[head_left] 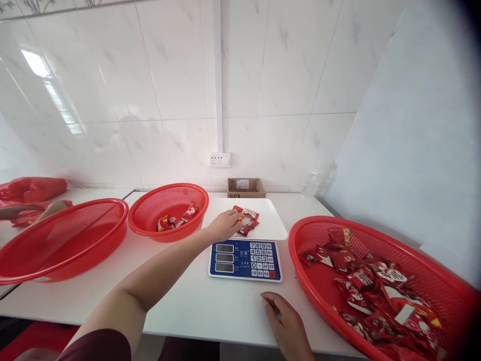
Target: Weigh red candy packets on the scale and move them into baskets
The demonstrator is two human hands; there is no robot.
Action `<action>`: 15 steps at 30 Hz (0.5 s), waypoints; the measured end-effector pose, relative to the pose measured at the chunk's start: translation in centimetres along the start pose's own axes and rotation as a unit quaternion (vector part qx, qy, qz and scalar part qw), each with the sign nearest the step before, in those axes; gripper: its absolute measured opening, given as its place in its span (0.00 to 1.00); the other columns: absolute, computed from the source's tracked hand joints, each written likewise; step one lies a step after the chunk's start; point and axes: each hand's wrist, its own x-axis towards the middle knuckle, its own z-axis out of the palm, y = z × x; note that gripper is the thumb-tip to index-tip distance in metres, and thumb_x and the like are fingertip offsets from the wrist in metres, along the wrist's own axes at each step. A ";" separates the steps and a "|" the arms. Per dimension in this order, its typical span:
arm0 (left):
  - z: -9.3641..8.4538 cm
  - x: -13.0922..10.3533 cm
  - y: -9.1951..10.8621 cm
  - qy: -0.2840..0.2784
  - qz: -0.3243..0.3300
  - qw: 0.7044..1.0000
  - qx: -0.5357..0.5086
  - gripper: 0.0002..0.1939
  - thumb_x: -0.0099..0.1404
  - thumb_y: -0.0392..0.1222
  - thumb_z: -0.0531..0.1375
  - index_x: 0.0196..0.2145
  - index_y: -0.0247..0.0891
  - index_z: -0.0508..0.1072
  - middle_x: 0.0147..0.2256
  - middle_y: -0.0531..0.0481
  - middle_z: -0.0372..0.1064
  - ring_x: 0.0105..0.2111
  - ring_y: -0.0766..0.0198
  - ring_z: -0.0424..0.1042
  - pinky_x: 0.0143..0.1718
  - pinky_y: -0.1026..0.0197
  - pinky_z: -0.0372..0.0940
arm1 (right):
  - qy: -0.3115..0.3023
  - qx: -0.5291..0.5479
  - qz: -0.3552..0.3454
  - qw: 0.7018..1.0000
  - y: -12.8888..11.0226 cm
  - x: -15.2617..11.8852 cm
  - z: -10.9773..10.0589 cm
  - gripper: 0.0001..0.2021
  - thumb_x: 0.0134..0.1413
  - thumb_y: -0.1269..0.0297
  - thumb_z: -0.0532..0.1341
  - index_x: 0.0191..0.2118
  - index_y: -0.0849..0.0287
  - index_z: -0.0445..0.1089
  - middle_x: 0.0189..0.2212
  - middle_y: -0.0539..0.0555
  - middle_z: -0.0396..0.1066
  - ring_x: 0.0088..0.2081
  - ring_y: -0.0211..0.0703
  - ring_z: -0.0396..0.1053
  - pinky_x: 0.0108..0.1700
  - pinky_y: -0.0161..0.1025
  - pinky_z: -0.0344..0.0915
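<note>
My left hand [225, 225] reaches over the white pan [268, 220] of a digital scale, its fingers closed on small red snack packets [248, 215] lying there. The hand partly covers the packets, so how many it grips cannot be seen. In front of the pan, the scale's blue panel [244, 259] carries three displays and a keypad. My right hand [285, 321] is near the table's front edge, between the scale and a big red basket [308, 281]. Its fingers are curled together, with no object showing in them. Many red snack packets [361, 278] lie in that basket.
Left of the scale stands a round red basket [146, 200] with a few packets. Further left is another red basket [101, 213], and beyond it another person's arms [52, 208] by red plastic bags [33, 189]. A cardboard box [246, 188] sits behind the scale, against the tiled wall.
</note>
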 end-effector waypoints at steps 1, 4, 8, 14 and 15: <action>0.0 0.3 0.0 0.006 -0.003 1.000 0.002 0.19 0.69 0.48 0.43 0.49 0.40 0.65 0.47 0.45 0.64 0.47 0.57 0.63 0.46 0.57 0.58 | 0.001 -0.001 -0.002 1.000 0.0 0.0 0.0 0.14 0.51 0.54 0.54 0.33 0.55 0.72 0.30 0.53 0.74 0.32 0.45 0.72 0.34 0.37 0.69; 0.0 1.3 0.2 0.004 0.000 1.000 0.013 0.18 0.67 0.49 0.46 0.45 0.39 0.69 0.45 0.44 0.65 0.47 0.55 0.62 0.46 0.57 0.58 | 0.004 -0.004 -0.001 1.000 0.1 0.0 0.0 0.14 0.51 0.54 0.53 0.33 0.55 0.72 0.29 0.53 0.74 0.30 0.44 0.71 0.32 0.36 0.69; 0.1 1.8 0.5 -0.024 0.024 0.999 0.029 0.22 0.58 0.58 0.56 0.44 0.43 0.70 0.45 0.45 0.65 0.47 0.51 0.61 0.49 0.52 0.55 | 0.004 0.001 0.009 1.000 0.2 0.0 -0.2 0.13 0.50 0.55 0.54 0.33 0.55 0.72 0.29 0.53 0.74 0.30 0.43 0.71 0.30 0.35 0.69; 0.5 1.7 0.1 -0.048 0.021 0.998 0.045 0.22 0.56 0.60 0.56 0.43 0.47 0.71 0.49 0.45 0.61 0.49 0.48 0.58 0.47 0.47 0.56 | -0.008 0.013 0.022 1.000 0.3 0.0 -0.3 0.14 0.50 0.54 0.54 0.33 0.56 0.72 0.29 0.53 0.74 0.30 0.43 0.71 0.31 0.34 0.68; 0.5 1.7 0.0 -0.049 0.020 0.997 0.047 0.21 0.56 0.60 0.56 0.42 0.47 0.72 0.49 0.46 0.61 0.49 0.48 0.58 0.46 0.48 0.57 | -0.008 0.013 0.023 1.000 0.3 0.0 -0.3 0.14 0.50 0.54 0.54 0.33 0.56 0.72 0.30 0.53 0.74 0.30 0.43 0.71 0.32 0.34 0.68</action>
